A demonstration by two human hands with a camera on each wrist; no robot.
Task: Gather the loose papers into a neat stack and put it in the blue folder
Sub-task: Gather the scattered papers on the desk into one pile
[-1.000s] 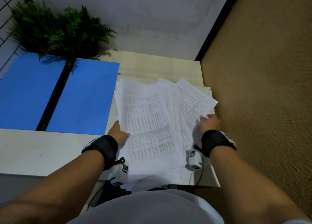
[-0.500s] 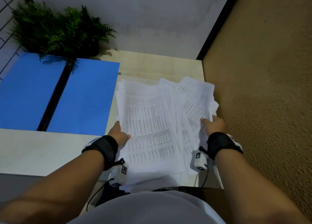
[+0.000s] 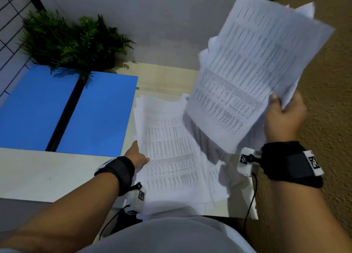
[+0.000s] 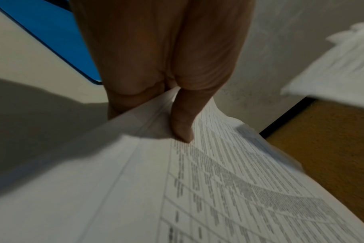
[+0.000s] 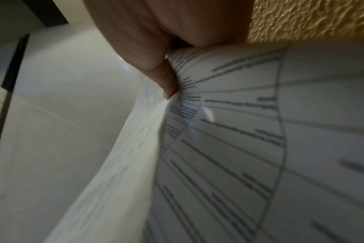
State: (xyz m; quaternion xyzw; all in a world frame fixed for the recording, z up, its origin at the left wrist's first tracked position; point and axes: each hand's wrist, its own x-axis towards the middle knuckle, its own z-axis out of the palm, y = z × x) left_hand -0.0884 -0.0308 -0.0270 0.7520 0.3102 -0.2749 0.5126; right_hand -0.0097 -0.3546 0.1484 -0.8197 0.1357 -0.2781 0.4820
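Right grip (image 3: 284,117) pinches lifted sheaf (image 3: 253,67) edge; left grip (image 3: 137,154) clasps pile (image 3: 171,153) edge.

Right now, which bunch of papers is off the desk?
The bunch in the right hand, held up in the air; the other pile lies flat under the left hand.

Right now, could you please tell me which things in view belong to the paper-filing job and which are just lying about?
Part of the job:
- lifted sheets, held by the right hand
- pile on the desk, gripped at its edge by the left hand
- blue folder, lying open

Just lying about:
- fern
- wire grid
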